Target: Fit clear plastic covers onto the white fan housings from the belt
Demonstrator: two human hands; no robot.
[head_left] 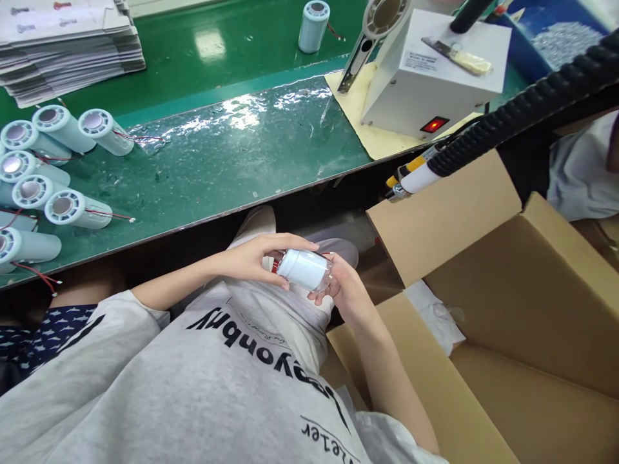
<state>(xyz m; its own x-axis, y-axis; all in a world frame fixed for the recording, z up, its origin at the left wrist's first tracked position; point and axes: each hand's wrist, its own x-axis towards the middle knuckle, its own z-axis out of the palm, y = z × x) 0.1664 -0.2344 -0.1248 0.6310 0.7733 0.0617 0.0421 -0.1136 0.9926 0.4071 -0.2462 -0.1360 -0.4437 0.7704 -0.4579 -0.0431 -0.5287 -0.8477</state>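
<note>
A small light-blue cylinder (304, 269) lies between my two hands above my lap, with something clear and shiny around its right end. My left hand (258, 259) grips its left end with thumb and fingers, and a bit of red shows there. My right hand (341, 283) closes on the other end, its fingertips partly hidden beneath. On the bench to the left lie several similar light-blue cylinders (80, 209) with ringed ends and thin red wires. Another light-blue cylinder (313, 27) stands upright at the back of the bench.
A white machine box (411, 84) with a lit red switch sits on the green bench (232, 154), a cutter knife (459, 57) on top. A black hose with a driver tip (411, 183) hangs before it. Cardboard boxes (483, 258) stand right; stacked flat cartons (72, 48) lie back left.
</note>
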